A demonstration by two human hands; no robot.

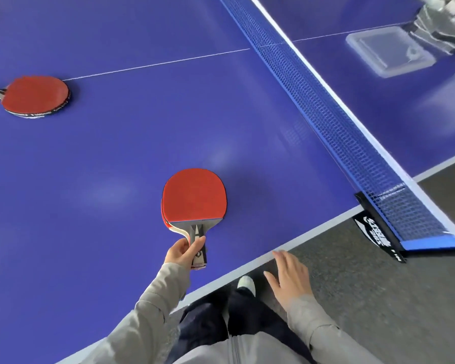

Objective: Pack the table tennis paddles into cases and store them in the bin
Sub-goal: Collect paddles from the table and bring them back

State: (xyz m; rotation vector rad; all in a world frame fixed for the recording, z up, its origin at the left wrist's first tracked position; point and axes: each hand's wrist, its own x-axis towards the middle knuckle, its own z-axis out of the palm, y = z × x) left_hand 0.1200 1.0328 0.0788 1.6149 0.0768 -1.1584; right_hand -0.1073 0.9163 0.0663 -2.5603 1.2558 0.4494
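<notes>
My left hand [182, 253] grips the handles of a stack of red-faced paddles [194, 196] over the blue table [116, 153] near its side edge. A second stack of red paddles [36, 95] lies flat at the far left, handle pointing left. My right hand [290, 278] hovers with fingers spread just off the table's edge and holds nothing. Beyond the net a clear plastic bin [388, 52] sits on the far half, and grey cases [436, 30] lie beside it at the top right, blurred.
The blue net [334, 119] runs diagonally across the table, clamped at the edge by a black bracket [378, 232]. Grey floor lies to the right of the table. My legs and one shoe [246, 283] are below the edge.
</notes>
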